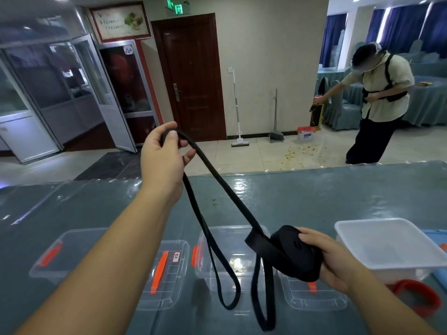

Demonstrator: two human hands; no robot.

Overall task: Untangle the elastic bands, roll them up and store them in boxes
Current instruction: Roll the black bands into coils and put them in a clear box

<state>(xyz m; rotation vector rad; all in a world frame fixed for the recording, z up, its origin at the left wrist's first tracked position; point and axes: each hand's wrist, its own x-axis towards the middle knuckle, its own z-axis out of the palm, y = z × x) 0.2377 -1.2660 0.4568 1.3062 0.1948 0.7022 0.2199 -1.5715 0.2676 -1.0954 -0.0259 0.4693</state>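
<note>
**Black band stretched between two hands above the boxes**

A long, flat black elastic band [217, 187] runs on a slant, its long axis climbing from low right to high left. Its lower end is wound into a thick black roll [294, 253], held in the air above the near edge of the tabletop. From the roll a taut length rises to the raised hand, folds over there, and comes back down. Two slack loops hang below, one ending over the middle box, the other dropping lower, just left of the roll.

The right hand [331, 259] grips the roll, fingers curled round its right side and thumb laid on its top face, forearm coming in from the near right corner. The left hand [164, 155] is raised high, arm nearly straight and reaching out over the far edge of the tabletop; its thumb and curled fingers pinch the fold of the band at the top.

Under the band, a row of clear plastic storage boxes with orange latches [227, 262] stands along the near edge of the grey-green tabletop under shiny clear film [338, 194]. A white translucent tub [387, 247] sits at the right, with a red band [420, 298] just in front of it.

Beyond the tabletop, a person in a pale shirt [382, 97] bends over the tiled floor.
</note>
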